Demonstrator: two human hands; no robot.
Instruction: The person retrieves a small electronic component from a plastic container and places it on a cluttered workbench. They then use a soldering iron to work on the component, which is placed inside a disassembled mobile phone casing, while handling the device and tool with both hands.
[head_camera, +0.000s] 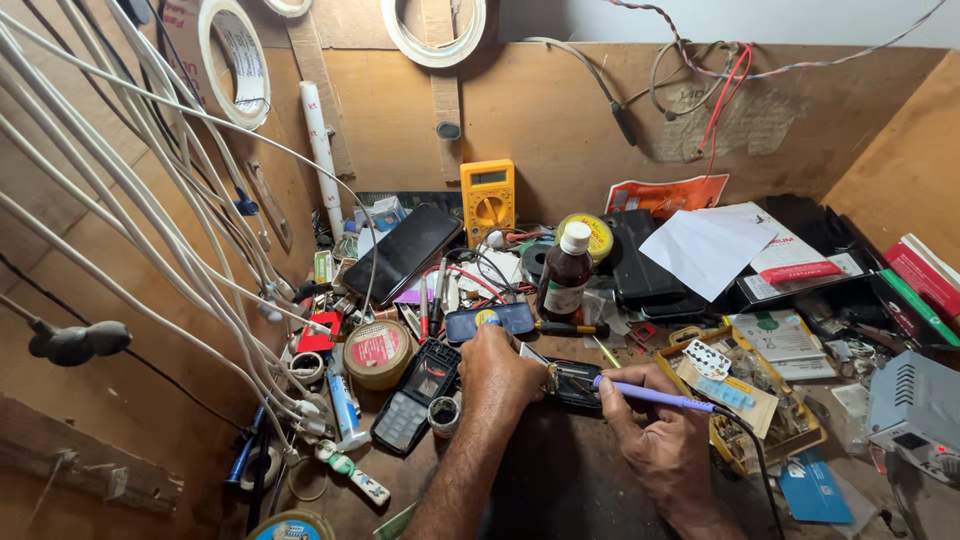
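My left hand (505, 375) rests on the workbench and pinches a thin strand of solder wire against a small black phone circuit board (578, 385). My right hand (655, 440) grips a purple-handled soldering iron (655, 398), its tip pointing left onto the same board. The iron's black cord runs off to the lower right. Just left of my left hand lies a black keypad phone housing (415, 395).
A yellow multimeter (487, 200) leans on the back wall. A brown bottle (566, 272), a smartphone (415, 252), a round tin (377, 352), a yellow parts tray (745, 400) and a grey power supply (915, 405) crowd the bench. White cables (150, 200) hang at left.
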